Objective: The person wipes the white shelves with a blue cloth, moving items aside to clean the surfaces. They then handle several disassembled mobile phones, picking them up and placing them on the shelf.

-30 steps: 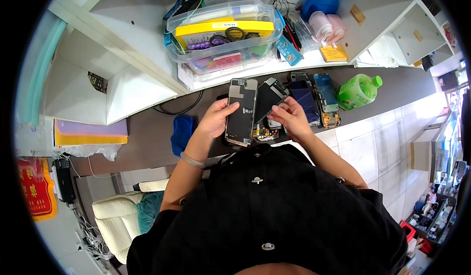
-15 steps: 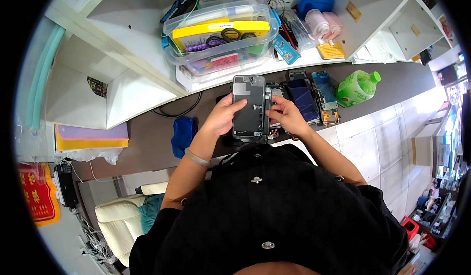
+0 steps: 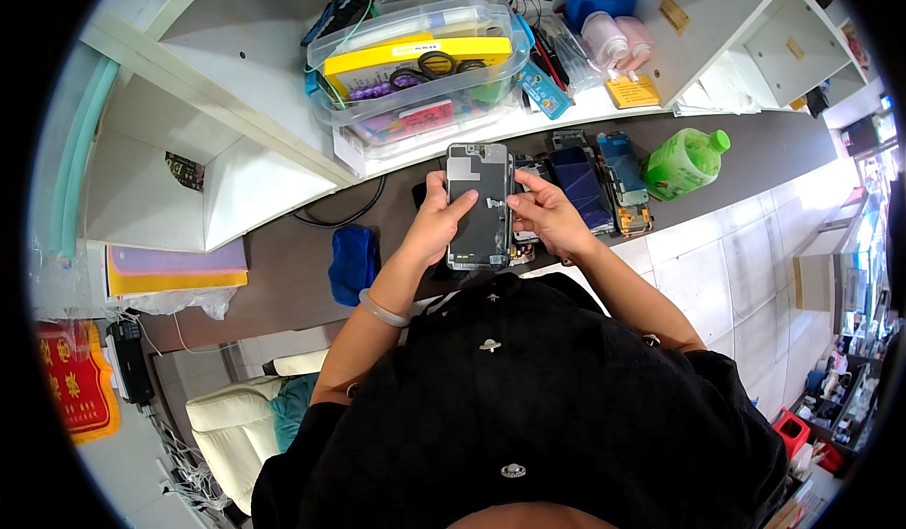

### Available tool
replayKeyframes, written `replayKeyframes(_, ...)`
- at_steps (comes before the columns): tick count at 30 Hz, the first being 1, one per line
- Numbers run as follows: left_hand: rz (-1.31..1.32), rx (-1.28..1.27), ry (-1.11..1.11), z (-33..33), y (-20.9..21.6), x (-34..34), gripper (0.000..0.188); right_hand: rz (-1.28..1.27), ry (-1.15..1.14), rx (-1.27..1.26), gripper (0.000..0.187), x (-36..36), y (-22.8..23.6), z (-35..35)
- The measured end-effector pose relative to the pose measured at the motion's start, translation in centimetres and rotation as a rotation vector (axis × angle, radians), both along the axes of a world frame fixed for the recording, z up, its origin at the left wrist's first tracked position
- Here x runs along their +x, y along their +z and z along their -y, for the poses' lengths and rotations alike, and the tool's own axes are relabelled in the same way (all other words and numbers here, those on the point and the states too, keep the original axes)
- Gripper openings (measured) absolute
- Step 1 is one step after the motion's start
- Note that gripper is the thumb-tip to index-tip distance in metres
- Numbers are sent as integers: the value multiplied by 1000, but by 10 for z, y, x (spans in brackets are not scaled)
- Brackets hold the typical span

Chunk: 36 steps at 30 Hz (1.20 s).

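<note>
Above the table edge, a phone screen panel [image 3: 479,227] is held upright in the picture. Its dark inner side faces me, with a silvery patch near the top and small connectors along its right edge. My left hand [image 3: 434,223] grips the left edge, the thumb lying on the panel's face. On the other side my right hand [image 3: 555,218] pinches the right edge between thumb and index finger. Just right of that hand lie several phone parts, including a dark blue screen [image 3: 578,184] and a frame with a blue panel [image 3: 621,166]. The panel hides what is behind it.
A green bottle [image 3: 681,165] stands right of the phone parts. Behind, a white shelf holds a clear plastic box [image 3: 444,90] of supplies. A blue cloth-like item [image 3: 353,263] and a black cable [image 3: 351,216] lie on the brown table [image 3: 283,288] at left.
A second phone piece showed behind the panel's right and lower edges; now the panel covers it or it is out of sight. My right thumb and index finger have shifted up along the edge.
</note>
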<state>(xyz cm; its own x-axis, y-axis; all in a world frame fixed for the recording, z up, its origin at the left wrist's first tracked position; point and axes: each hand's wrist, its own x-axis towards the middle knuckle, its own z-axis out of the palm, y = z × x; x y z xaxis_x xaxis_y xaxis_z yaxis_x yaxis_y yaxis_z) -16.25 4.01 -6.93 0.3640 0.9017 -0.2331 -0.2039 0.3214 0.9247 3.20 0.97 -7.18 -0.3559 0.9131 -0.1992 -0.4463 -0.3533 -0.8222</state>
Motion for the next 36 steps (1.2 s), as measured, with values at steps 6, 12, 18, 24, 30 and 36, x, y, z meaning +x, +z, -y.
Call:
replayKeyframes(6, -47, 21, 116, 4, 6, 7, 47, -156, -55, -92, 41, -7, -9, -1)
replayKeyframes(12, 44, -131, -77, 0, -7, -10, 35, -83, -43, -93, 45, -6, -36, 5)
replayKeyframes(18, 105, -237, 28, 10, -39, -32, 26, 972, -219, 521, 42, 14, -61, 15)
replayKeyframes(24, 124, -330, 109, 18, -44, -40, 27, 1526, -212, 789, 45, 21, -87, 38)
replayKeyframes(30, 121, -370, 113, 21, -46, -34, 29, 1472, -243, 768, 47, 18, -75, 38)
replayKeyframes(36, 112, -382, 107, 21, -44, -29, 26, 1393, -221, 595, 62, 17, -68, 30)
